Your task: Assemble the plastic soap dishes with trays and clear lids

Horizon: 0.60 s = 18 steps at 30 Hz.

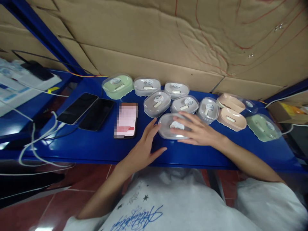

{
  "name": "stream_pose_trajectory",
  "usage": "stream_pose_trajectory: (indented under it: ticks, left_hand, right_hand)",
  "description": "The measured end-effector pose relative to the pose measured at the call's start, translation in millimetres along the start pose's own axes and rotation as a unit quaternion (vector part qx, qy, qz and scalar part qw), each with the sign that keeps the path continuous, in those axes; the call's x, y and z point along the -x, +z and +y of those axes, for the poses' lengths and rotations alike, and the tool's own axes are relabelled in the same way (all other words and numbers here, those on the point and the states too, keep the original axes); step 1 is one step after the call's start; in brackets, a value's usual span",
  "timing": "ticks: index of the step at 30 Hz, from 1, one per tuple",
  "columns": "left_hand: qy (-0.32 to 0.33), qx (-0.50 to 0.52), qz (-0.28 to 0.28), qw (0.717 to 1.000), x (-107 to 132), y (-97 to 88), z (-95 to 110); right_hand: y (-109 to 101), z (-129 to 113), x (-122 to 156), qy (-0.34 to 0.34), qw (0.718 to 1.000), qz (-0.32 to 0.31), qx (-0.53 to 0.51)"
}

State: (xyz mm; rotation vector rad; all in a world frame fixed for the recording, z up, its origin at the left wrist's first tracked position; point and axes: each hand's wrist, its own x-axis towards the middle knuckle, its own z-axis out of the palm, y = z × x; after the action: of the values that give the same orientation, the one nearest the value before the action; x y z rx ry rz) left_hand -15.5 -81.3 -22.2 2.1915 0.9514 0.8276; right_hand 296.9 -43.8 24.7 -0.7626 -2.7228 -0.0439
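Note:
A grey soap box (166, 130) with a clear lid and a round sticker lies near the front of the blue table. My right hand (194, 130) rests over its right side, fingers spread across the lid and covering part of the sticker. At the box's left end is my left hand (144, 147), fingers apart and thumb stretched out; its fingertips are close to the edge, and whether they touch I cannot tell. Behind stand more grey lidded soap boxes, among them one (157, 103) to the left and one (184, 105) nearer my right hand.
Pink soap boxes (232, 120) and a green one (263, 128) stand at the right, another green one (117, 86) at the back left. A lit phone (126, 120), dark phones (78, 108) and white cables (36, 150) lie left. Cardboard (144, 41) walls the back.

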Motion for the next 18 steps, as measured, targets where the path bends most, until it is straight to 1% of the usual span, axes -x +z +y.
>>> stream_pose_trajectory:
  ticks: [3,5,7,9,11,13,14,16,18]
  left_hand:
    - [-0.016,0.018,0.013,1.000,0.4,-0.8,1.3]
    - [-0.014,0.009,-0.002,1.000,-0.1,-1.9,2.6]
    - [-0.006,-0.009,-0.031,0.999,-0.9,-3.3,4.0]
    - [-0.003,-0.029,-0.061,0.998,-1.6,-4.5,4.8]
    - [-0.003,-0.048,-0.080,0.996,-1.8,-5.2,4.8]
    - [0.000,-0.063,-0.088,0.994,-1.6,-5.1,4.3]
    - [0.003,-0.068,-0.089,0.994,-1.5,-4.9,3.9]
    - [0.012,-0.075,-0.090,0.993,-1.5,-3.9,2.8]
    - [0.025,-0.082,-0.091,0.992,-2.0,-2.3,0.9]
  right_hand:
    - [-10.2,42.9,-14.1,0.091,0.994,0.040,0.034]
    - [-11.1,74.3,-25.8,0.133,0.989,0.054,0.036]
    - [-12.1,99.1,-36.6,0.150,0.987,0.046,0.030]
    - [-18.9,111.3,-42.7,0.161,0.986,0.036,0.037]
    - [-32.8,110.3,-38.1,0.175,0.982,0.048,0.060]
    - [-49.0,100.5,-17.2,0.201,0.974,0.073,0.078]
    - [-55.3,94.2,0.1,0.223,0.967,0.085,0.085]
    - [-60.5,81.2,46.9,0.288,0.947,0.097,0.103]
    - [-54.2,67.2,102.9,0.356,0.921,0.102,0.124]
